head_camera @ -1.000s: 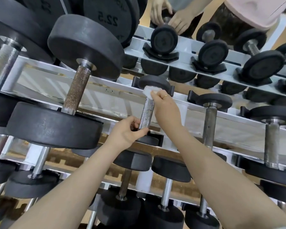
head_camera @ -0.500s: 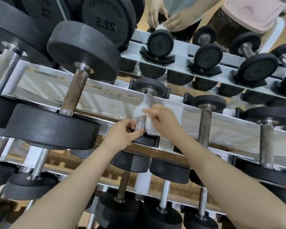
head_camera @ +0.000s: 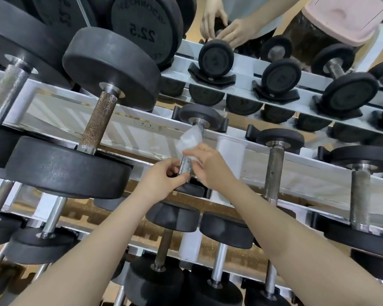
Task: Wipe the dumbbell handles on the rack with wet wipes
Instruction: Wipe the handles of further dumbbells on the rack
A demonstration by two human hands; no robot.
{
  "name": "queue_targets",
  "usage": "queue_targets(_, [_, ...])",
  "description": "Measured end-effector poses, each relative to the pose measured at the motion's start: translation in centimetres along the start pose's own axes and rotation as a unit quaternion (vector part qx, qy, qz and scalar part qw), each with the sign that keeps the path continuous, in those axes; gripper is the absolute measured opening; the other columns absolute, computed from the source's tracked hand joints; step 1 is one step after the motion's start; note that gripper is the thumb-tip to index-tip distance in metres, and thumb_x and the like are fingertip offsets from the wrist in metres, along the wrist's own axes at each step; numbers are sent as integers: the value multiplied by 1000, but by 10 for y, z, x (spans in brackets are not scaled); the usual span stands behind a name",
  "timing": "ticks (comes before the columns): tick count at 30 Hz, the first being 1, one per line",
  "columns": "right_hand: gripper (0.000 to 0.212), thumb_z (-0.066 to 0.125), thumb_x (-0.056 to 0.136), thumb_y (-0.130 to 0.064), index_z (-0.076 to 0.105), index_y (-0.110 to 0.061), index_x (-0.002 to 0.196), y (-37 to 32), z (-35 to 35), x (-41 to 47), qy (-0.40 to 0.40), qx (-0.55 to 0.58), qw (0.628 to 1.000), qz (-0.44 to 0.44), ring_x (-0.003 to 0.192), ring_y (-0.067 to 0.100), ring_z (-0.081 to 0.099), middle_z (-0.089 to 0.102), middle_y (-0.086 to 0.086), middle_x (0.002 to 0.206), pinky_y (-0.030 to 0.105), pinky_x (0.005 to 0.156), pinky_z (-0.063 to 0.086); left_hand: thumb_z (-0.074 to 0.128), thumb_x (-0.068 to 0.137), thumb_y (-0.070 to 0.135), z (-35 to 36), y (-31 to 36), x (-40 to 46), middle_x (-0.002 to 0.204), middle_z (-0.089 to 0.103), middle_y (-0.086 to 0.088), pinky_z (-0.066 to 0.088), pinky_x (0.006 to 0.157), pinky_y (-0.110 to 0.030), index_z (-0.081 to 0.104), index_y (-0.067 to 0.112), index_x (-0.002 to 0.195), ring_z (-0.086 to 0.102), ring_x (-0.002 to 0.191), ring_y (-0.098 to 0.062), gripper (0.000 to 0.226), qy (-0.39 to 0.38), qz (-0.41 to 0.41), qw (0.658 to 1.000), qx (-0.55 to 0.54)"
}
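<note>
A small black dumbbell lies on the middle shelf of the white rack (head_camera: pixel 131 127), its knurled metal handle (head_camera: pixel 185 165) at the centre of the head view. My left hand (head_camera: pixel 161 177) grips the lower end of that handle. My right hand (head_camera: pixel 210 166) pinches a white wet wipe (head_camera: pixel 189 140) against the handle's upper part; the wipe sticks up toward the far weight head (head_camera: pixel 199 114).
A large dumbbell with a rusty handle (head_camera: pixel 96 123) sits to the left, and two more handles (head_camera: pixel 274 171) stand to the right. Smaller dumbbells fill the upper shelf (head_camera: pixel 216 55), where another person's hands (head_camera: pixel 228 27) work. More dumbbells lie on the lower shelf.
My right hand slid the wipe from the top of the handle down to its middle, and the wipe now flaps upward. My left hand stayed on the lower end.
</note>
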State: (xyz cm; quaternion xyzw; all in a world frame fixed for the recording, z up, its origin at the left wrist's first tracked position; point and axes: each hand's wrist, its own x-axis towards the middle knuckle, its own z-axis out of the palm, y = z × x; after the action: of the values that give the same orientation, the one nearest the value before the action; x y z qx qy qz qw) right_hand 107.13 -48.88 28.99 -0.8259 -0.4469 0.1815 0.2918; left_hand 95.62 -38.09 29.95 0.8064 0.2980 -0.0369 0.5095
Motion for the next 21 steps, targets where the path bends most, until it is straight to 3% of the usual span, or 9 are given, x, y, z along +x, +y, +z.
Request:
queue_targets(2, [34, 50, 84, 7, 64, 1, 115, 1, -1, -7, -27, -34, 999, -5, 88, 25, 56, 58, 17, 101, 16, 80, 36, 66, 83, 28, 1, 0, -1, 101, 62, 1, 43, 90, -25, 52, 18, 130, 56, 99, -13, 50, 1, -1, 1000, -9])
queue_targets(4, [33, 48, 84, 4, 63, 5, 114, 1, -2, -6, 56, -40, 998, 0, 83, 30, 59, 58, 20, 97, 23, 77, 41, 67, 83, 26, 1, 1, -2, 97, 61, 1, 42, 88, -24, 53, 20, 129, 56, 95, -14, 48, 2, 3, 1000, -19])
queue_targets(6, [27, 46, 89, 0, 61, 5, 111, -1, -6, 1, 150, -22, 988, 32, 78, 23, 54, 52, 12, 90, 23, 73, 40, 67, 83, 24, 2, 2, -2, 95, 61, -2, 42, 87, -26, 56, 22, 127, 56, 93, -18, 45, 3, 6, 1000, -25])
queue_targets(8, [14, 46, 95, -15, 58, -9, 95, -5, -9, 14, 166, -13, 985, 56, 74, 11, 45, 44, -1, 83, 25, 71, 38, 66, 84, 24, 2, 1, -1, 98, 61, -8, 43, 87, -28, 57, 24, 125, 56, 94, -21, 42, 0, 13, 999, -29])
queue_targets(11, [19, 42, 94, -39, 44, -30, 77, -2, -4, 31, 129, -46, 985, 104, 84, 18, 47, 45, -2, 85, 42, 83, 41, 65, 85, 23, 3, -1, 1, 100, 61, -11, 42, 85, -28, 57, 26, 125, 56, 95, -23, 41, -1, 22, 999, -24])
queue_targets(15, [14, 46, 93, -40, 57, -31, 92, 1, 2, 29, 154, -42, 980, 119, 95, 19, 56, 58, -1, 96, 37, 88, 41, 64, 85, 22, 4, -3, 2, 98, 59, -5, 40, 82, -22, 55, 25, 127, 54, 92, -17, 43, 0, 24, 1000, -16])
queue_targets(19, [34, 40, 96, -6, 55, -8, 127, 3, 1, 26, 177, 114, 958, 197, 115, 25, 50, 57, 12, 123, 25, 97, 33, 65, 85, 23, 4, -5, 3, 94, 56, 1, 39, 81, -21, 56, 28, 126, 52, 87, -12, 42, 1, 30, 1000, -8])
queue_targets(21, [38, 39, 96, -2, 51, -5, 132, 7, 1, 29, 169, 163, 943, 234, 124, 26, 45, 53, 13, 133, 23, 101, 31, 65, 85, 22, 5, -5, 3, 92, 55, 2, 38, 80, -20, 57, 28, 125, 51, 86, -12, 42, 1, 34, 999, -18])
